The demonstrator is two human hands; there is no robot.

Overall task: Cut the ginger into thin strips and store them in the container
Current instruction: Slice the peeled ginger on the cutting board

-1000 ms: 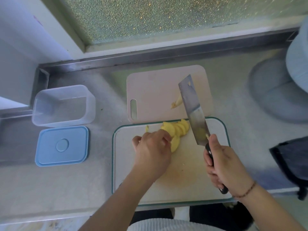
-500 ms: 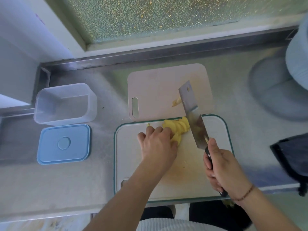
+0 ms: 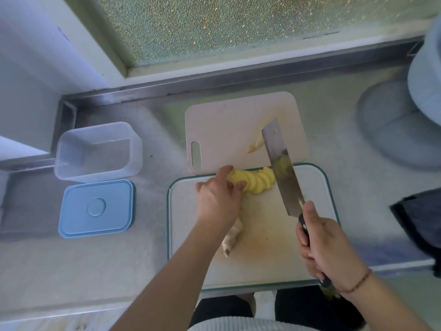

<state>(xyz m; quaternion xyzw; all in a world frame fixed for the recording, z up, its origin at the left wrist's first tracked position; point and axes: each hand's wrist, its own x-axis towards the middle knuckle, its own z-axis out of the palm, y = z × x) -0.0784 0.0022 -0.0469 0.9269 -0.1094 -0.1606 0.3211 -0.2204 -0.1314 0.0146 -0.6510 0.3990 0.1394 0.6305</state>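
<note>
A fanned row of yellow ginger slices (image 3: pixel 255 180) lies at the far edge of the white green-rimmed cutting board (image 3: pixel 317 187). My left hand (image 3: pixel 218 200) rests on the row's left end, fingers pressing the slices. My right hand (image 3: pixel 327 244) grips the black handle of a cleaver (image 3: pixel 281 168), whose blade stands against the right end of the slices. An unpeeled ginger piece (image 3: pixel 230 240) lies on the board under my left wrist. The clear empty container (image 3: pixel 97 151) stands at the left, its blue lid (image 3: pixel 95 207) in front of it.
A second pale pink board (image 3: pixel 226 125) lies behind, with a ginger scrap (image 3: pixel 256 144) on it. A large grey-blue round vessel (image 3: pixel 405 111) occupies the far right. A dark cloth (image 3: pixel 420 225) hangs at the right edge. A steel ledge runs along the window.
My left hand slid left, uncovering more of the slices and spreading them into a row. The cleaver came down and in against the row's right end.
</note>
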